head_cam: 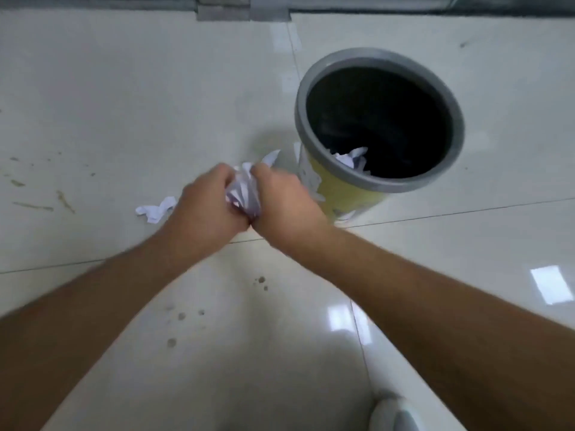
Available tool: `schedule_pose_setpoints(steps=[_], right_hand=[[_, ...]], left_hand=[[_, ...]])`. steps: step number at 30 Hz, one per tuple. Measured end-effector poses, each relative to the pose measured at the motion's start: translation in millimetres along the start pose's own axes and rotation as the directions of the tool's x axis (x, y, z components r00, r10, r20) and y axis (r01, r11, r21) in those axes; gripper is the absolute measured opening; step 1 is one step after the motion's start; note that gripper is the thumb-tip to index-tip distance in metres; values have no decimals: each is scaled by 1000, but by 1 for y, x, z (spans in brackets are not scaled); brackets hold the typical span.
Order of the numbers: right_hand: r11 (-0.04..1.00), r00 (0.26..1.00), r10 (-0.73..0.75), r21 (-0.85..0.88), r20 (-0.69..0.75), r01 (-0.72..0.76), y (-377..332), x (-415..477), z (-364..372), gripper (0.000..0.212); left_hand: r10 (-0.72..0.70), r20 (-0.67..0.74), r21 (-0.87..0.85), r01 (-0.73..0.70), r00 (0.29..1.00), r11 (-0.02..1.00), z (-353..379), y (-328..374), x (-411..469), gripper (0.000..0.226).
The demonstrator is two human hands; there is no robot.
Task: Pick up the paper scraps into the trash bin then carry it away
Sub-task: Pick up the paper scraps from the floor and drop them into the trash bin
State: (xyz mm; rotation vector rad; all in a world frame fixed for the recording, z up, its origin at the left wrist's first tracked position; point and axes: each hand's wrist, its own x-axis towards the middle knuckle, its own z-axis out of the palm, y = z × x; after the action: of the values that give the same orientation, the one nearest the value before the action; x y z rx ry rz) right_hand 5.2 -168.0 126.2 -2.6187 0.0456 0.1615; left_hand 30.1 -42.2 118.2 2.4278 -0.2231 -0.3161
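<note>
A round trash bin [339, 195] with a grey rim, yellow side and black inside stands on the tiled floor at the centre right. Crumpled white paper [350, 158] lies inside it near the front rim. Just left of the bin, my left hand [202, 206] and my right hand [283, 197] are pressed together around a bunch of crumpled white paper scraps [244, 194]. One loose scrap [155, 209] lies on the floor left of my left hand. Another scrap tip [270, 157] shows beyond my fingers.
Glossy pale floor tiles [124, 104] carry dirt marks at the left and dark spots near the middle. A grey threshold strip [242, 10] runs along the far edge. A white shoe tip [392, 415] shows at the bottom right.
</note>
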Motion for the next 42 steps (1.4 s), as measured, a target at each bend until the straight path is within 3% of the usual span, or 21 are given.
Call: schedule_pose_setpoints(steps=[2,5,11,13,15,18,21,23,25,27,29,33,36,42], right_hand=[[998,986,-53,-48,-160,46,-9,24,-68,30],[997,963,25,-61,-268,-43,5,36,-142,29],[959,921,276,21,-276,-281,73,27,-197,52],[935,911,355,60,-211,-351,91,24,-197,70],[898,884,423,-35,-199,-438,102,25,-194,88],[884,856,309,-207,-414,-419,87,35,-189,79],[994,855,24,-81,-518,-77,39,40,-162,62],[983,864,-156,8,-478,181,3,33,-123,56],[950,904,-251,90,-346,299,-17,28,-73,57],[959,970,-196,176,-145,220,-16,33,-22,65],[982,999,-51,184,17,47,5,53,22,75],[989,976,150,-9,159,-151,57,96,73,94],[956,968,208,-239,142,-170,81,118,92,93],[913,937,266,-373,228,-169,101,157,108,112]], left_hand=[[126,-97,5,-126,987,992,-35,55,34,40],[287,-144,-24,-293,947,956,-48,126,65,38],[387,27,-59,-385,922,921,-4,199,95,37],[365,101,-14,-366,925,931,5,199,98,56],[352,124,29,-358,928,933,6,191,103,75],[316,13,-50,-315,949,948,-23,154,115,77],[83,-69,-98,-90,994,991,-62,76,126,61],[-130,-12,-21,129,991,991,-76,7,119,61],[-310,68,137,299,948,944,-74,-61,105,72],[-424,126,299,373,897,878,-60,-116,89,89],[-498,175,371,411,850,833,-40,-157,78,106],[-491,213,458,357,845,814,-8,-199,77,119],[-457,221,505,300,861,809,6,-203,80,116],[-326,257,423,197,910,884,38,-169,101,127]])
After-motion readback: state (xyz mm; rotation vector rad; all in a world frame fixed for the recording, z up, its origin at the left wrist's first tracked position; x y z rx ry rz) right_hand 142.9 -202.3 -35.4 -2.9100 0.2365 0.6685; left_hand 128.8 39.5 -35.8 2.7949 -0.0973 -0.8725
